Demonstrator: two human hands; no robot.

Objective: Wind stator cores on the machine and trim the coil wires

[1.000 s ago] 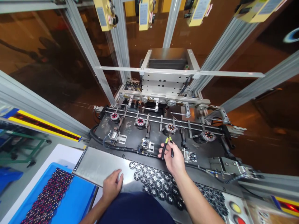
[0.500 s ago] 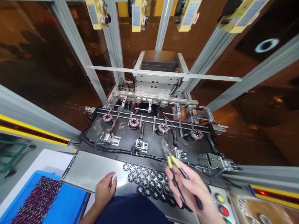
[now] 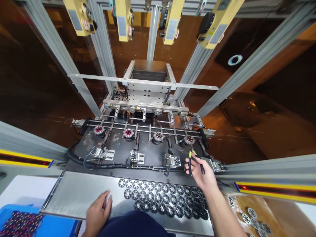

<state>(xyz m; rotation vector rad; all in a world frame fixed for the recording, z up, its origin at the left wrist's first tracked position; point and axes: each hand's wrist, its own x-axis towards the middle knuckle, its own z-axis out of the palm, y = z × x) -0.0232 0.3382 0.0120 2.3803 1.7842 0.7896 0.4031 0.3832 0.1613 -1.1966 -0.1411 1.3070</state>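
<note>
My right hand (image 3: 198, 171) is closed round the black and yellow-green handles of a pair of pliers (image 3: 190, 162). The tool's tip reaches the front of the rightmost round fixture (image 3: 189, 140), which holds a dark ring-shaped part with copper-coloured spots. My left hand (image 3: 98, 210) rests on the metal ledge (image 3: 76, 191), thumb apart from the fingers, holding nothing visible. Rows of black spoked rings (image 3: 150, 197) lie on the ledge between my hands. Farther left stand a fixture with copper-coloured windings (image 3: 158, 136) and two with red ones (image 3: 128, 133).
A blue tray (image 3: 59, 227) with dark, red-dotted parts is at the lower left. Metal brackets (image 3: 137, 157) and a black cable (image 3: 111, 166) run along the machine's front. Yellow light bars (image 3: 271, 191) flank both sides. Yellow units (image 3: 172, 23) hang above.
The view has shifted right. My right hand has moved forward and right with the pliers, from over the spoked rings to the rightmost fixture. My left hand stays on the ledge.
</note>
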